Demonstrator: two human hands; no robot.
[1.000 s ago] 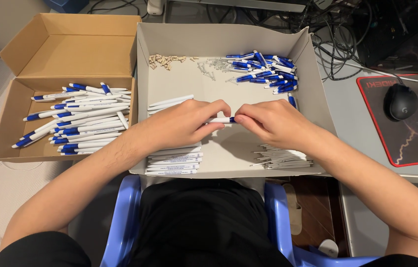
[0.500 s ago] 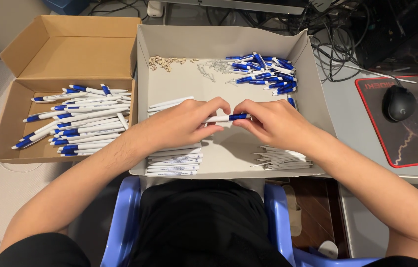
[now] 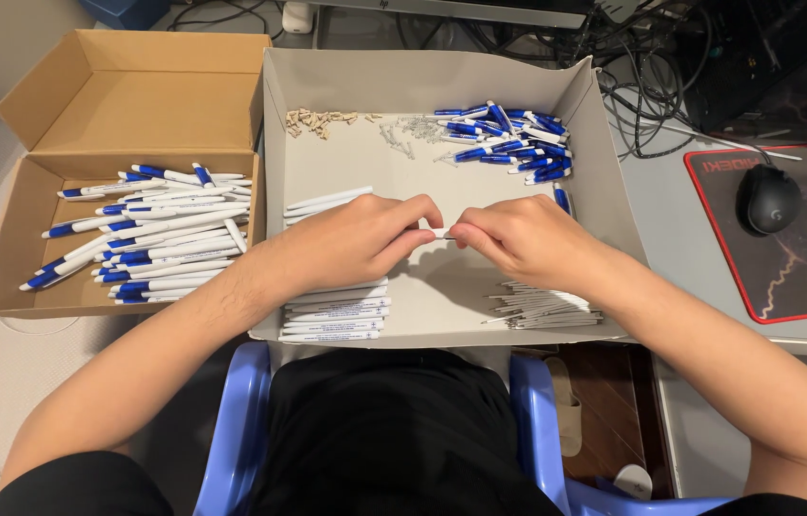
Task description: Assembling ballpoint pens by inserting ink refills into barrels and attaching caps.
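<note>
My left hand [image 3: 356,239] and my right hand [image 3: 518,241] meet over the middle of a grey cardboard tray [image 3: 423,81]. Together they pinch a white pen [image 3: 442,232]; only a short white bit shows between the fingertips. Under my left hand lie white pen barrels [image 3: 332,315] in a stack. Thin white refills [image 3: 542,308] lie under my right wrist. Blue pen caps and parts [image 3: 509,139] are heaped at the tray's far right, small springs [image 3: 403,134] and tan bits [image 3: 318,119] at the far middle.
A brown cardboard box [image 3: 127,96] at the left holds several finished blue-and-white pens [image 3: 146,229]. At the right a black mouse [image 3: 771,199] sits on a dark mouse pad [image 3: 805,287]. Cables [image 3: 652,67] run behind. A blue chair [image 3: 232,430] is under me.
The blue tip seen between my fingers half a second ago is now hidden; my hands have closed together around the pen and stay over the tray's middle.
</note>
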